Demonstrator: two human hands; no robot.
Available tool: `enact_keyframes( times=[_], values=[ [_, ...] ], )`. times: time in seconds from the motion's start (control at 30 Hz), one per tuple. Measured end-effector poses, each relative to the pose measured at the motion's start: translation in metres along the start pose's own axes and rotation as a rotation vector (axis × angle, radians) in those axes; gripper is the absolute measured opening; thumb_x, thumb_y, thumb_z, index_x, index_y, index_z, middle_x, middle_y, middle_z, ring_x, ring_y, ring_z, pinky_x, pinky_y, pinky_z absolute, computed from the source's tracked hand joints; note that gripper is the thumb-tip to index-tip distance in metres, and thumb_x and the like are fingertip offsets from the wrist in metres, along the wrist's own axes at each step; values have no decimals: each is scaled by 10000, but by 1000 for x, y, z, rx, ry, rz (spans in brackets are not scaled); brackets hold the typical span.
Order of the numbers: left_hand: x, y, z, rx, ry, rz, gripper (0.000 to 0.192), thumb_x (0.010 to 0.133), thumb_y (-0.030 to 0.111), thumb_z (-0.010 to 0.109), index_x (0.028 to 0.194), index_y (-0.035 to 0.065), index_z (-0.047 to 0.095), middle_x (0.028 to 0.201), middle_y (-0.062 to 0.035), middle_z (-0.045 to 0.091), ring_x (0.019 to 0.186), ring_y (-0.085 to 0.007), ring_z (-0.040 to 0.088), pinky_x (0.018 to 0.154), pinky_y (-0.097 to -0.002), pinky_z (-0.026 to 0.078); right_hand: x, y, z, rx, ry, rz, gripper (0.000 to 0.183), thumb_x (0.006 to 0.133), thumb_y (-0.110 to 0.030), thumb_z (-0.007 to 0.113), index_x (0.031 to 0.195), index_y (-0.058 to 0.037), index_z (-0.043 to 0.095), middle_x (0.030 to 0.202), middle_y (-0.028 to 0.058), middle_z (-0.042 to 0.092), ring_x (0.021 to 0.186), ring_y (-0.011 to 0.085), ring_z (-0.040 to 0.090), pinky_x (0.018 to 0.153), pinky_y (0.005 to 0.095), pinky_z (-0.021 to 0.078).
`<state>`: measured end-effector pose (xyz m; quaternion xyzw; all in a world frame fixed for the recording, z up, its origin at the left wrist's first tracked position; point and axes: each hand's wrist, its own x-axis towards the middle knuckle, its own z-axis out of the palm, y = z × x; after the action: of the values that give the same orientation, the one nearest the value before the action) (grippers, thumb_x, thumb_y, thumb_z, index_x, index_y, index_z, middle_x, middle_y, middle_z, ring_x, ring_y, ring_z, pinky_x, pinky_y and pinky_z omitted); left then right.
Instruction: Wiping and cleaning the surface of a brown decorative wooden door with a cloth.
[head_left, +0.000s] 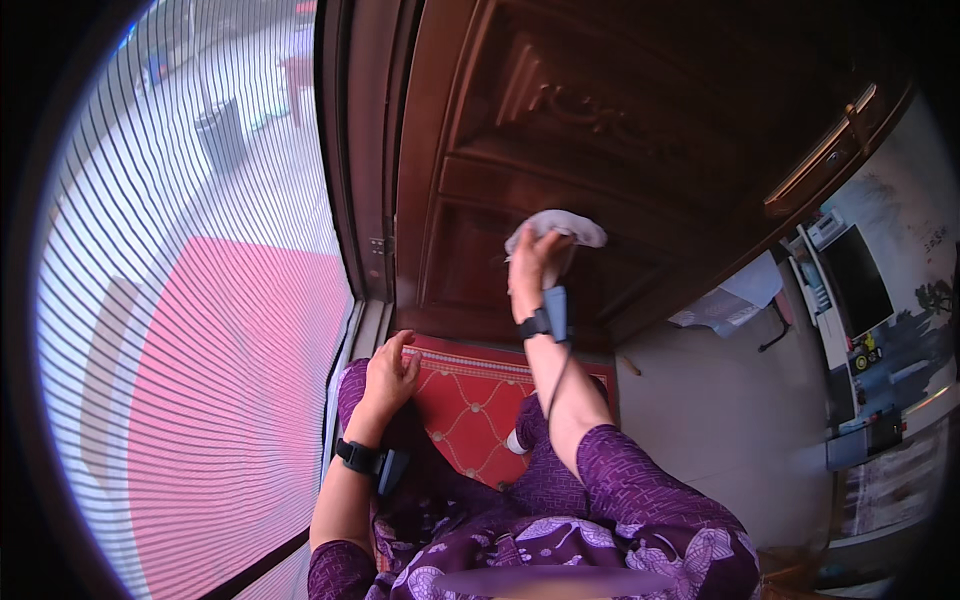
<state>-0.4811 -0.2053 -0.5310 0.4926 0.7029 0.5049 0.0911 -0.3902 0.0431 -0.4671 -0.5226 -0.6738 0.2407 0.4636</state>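
Note:
A pale cloth (559, 223) lies under my right hand (534, 259), which presses it against the lower part of a dark brown panelled door (517, 178). The fingers are bent over the cloth, and part of it bunches out beyond them. My left hand (391, 375) is held above my left knee with nothing in it, its fingers loosely curved and apart. A strapped device sits on each wrist. Higher on the door are carved raised panels, and a brass-coloured handle (821, 154) runs near its far edge.
A red patterned mat (472, 382) lies below me at the foot of the door. To the left stands a striped see-through screen (225, 315) beside the door frame (367, 150). On the right are a tiled floor (690, 420), a cloth-covered table (731, 296) and a television (859, 277).

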Motion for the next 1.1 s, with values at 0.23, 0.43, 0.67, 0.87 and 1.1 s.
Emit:
enact_keyframes(
  times=[0.23,0.43,0.67,0.87,1.1],
  values=[
    [11,2,11,-11,-105,-31,307,732,128,570,1003,12,486,894,-162,575,831,-317,555,723,-373,449,-40,-32,64,-160,117,-637,524,738,-210,554,1151,35,344,1267,391,50,1187,534,40,965,577,88],
    [14,8,14,-18,-160,-76,264,750,124,554,988,20,505,885,-152,585,761,-285,585,641,-335,481,-32,-16,51,-288,-44,-903,461,713,-167,573,1130,-19,445,1226,204,336,1144,398,312,941,441,294],
    [10,6,10,-84,-145,-121,262,759,99,551,1001,11,503,891,-136,589,753,-241,596,630,-308,485,29,64,-55,-529,89,-846,325,741,-38,462,1058,33,487,1161,204,435,1125,368,371,933,451,316],
    [19,9,11,-128,-165,-102,247,770,95,539,999,15,496,887,-130,585,741,-237,594,620,-304,482,96,152,-173,-512,291,-444,459,694,5,495,1140,27,387,1230,238,333,1166,379,277,1004,381,201],
    [15,4,6,-194,-184,-197,262,763,111,557,1002,17,499,875,-152,585,725,-253,601,604,-314,495,58,73,-94,-194,330,-485,337,713,-54,471,997,125,447,1175,352,289,1139,465,250,991,477,161]
  ],
)
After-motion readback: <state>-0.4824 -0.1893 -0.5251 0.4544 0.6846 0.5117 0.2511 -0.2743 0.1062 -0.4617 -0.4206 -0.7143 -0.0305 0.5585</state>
